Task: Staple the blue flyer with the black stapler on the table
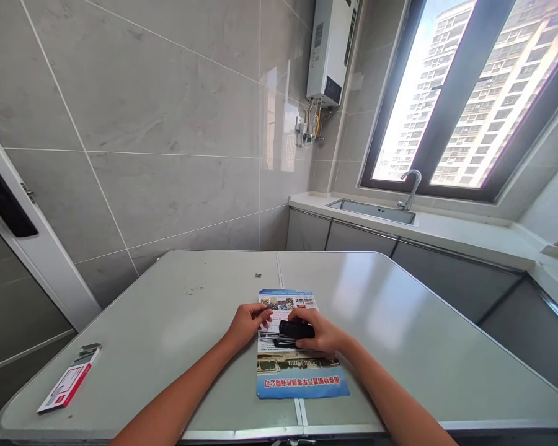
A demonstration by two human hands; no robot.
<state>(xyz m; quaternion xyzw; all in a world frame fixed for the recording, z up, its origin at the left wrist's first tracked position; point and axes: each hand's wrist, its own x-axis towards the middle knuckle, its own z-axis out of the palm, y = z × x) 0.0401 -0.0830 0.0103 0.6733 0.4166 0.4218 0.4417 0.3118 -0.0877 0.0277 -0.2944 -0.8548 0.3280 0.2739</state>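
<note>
A colourful printed leaflet (297,378) lies on the grey folding table (167,322), just in front of me. On the leaflet sits a black stapler (292,330) with a metal base. My right hand (323,331) is closed over the stapler's top. My left hand (248,322) has its fingers curled and pinched at the stapler's left end, touching the leaflet's upper left part; what it pinches is too small to make out.
A red and white card or packet (67,385) lies near the table's front left corner. A small dark object (258,275) sits further back on the table. Behind are a counter with a sink (374,210) and tap (411,186), a window, a wall-mounted water heater (330,49), and a door on the left.
</note>
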